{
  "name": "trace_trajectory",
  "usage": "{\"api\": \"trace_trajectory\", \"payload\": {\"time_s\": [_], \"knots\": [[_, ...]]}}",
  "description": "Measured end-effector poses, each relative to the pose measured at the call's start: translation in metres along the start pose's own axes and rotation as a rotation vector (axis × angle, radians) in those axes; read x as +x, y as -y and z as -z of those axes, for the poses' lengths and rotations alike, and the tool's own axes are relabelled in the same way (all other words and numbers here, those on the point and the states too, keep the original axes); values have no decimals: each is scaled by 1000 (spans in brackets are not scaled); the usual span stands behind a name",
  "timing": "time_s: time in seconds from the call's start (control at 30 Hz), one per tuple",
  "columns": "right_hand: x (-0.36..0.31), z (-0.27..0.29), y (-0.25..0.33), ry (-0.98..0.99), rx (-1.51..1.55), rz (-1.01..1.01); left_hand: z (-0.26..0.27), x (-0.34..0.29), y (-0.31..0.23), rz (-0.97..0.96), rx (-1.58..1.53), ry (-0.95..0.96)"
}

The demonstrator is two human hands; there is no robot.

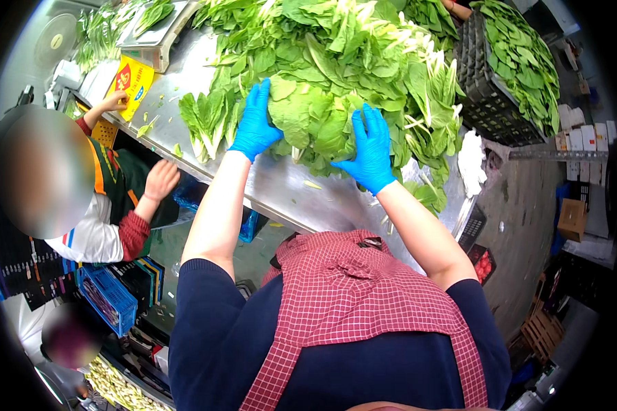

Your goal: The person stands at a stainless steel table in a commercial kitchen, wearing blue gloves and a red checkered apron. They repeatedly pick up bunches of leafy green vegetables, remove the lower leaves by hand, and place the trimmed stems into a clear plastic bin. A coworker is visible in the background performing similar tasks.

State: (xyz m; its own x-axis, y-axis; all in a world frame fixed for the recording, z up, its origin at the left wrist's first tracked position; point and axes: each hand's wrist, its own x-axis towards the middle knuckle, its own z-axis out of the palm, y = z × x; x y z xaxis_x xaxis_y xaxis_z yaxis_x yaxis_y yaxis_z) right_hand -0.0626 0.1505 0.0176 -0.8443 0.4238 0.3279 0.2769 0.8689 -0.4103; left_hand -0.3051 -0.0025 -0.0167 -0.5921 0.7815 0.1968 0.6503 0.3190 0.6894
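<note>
Head: hands (255, 131) around leafy greens (307, 116)

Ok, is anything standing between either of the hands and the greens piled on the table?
Nothing visible: the left hand and right hand, both gloved and open, flank the nearest greens and seem to touch them. The black crate stands off to the right.

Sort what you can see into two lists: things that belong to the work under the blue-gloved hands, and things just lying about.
Part of the work:
- left hand and right hand, on the greens
- leafy greens
- metal table beneath

Seemingly just lying about:
- crumpled white item
- cardboard box
- wooden pallet
</note>
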Motion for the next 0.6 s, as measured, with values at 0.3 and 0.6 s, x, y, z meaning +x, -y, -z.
{"api": "trace_trajectory", "payload": {"time_s": [0.3, 0.6], "knots": [[61, -13, 26, 140, -154, 173, 12, 7, -13, -22, 90, 52], [93, -11, 34, 126, -102, 274, 25, 12, -4, -45, -109, 47]]}}
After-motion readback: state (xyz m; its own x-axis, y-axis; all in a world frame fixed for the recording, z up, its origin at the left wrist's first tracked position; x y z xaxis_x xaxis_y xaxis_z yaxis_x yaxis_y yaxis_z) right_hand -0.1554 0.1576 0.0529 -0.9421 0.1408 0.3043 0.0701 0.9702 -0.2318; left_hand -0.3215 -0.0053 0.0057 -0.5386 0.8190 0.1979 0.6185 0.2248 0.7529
